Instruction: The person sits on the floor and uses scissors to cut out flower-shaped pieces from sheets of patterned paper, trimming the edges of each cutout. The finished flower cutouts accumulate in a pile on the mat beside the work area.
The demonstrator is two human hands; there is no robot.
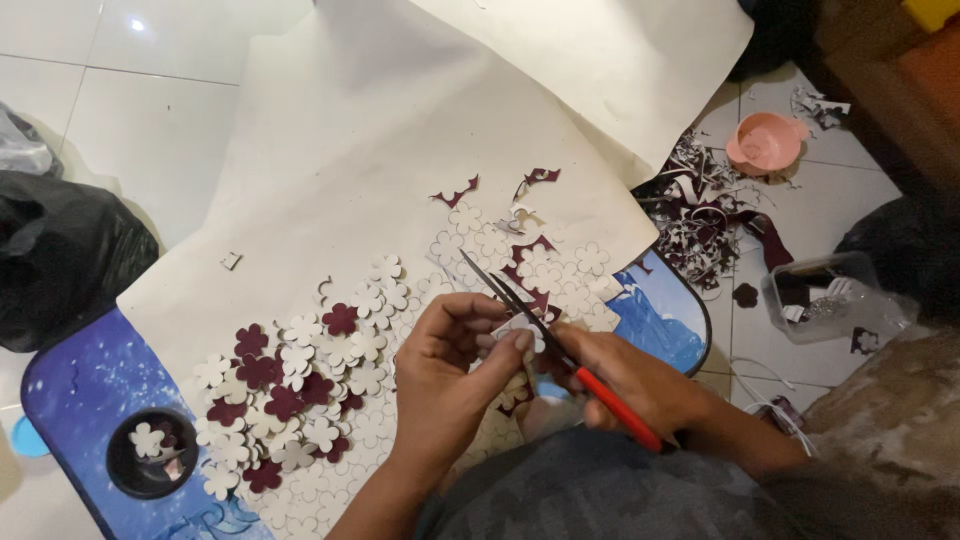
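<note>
Head view: cup hole [152, 452] holds flower cutouts [147, 439]; clear box [832, 297] holds scraps.

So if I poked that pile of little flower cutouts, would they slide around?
Probably. The flower cutouts look thin and flat, lying loose on smooth cream paper, so they'd likely scatter easily. They seem light, and might bend if pinched.

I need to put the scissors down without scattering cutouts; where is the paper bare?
Bare patch: the upper cream paper sheet, above the two maroon scraps. Crowded: the white and maroon flower cutouts left of the left hand, and around the red-handled scissors in the right hand.
</note>
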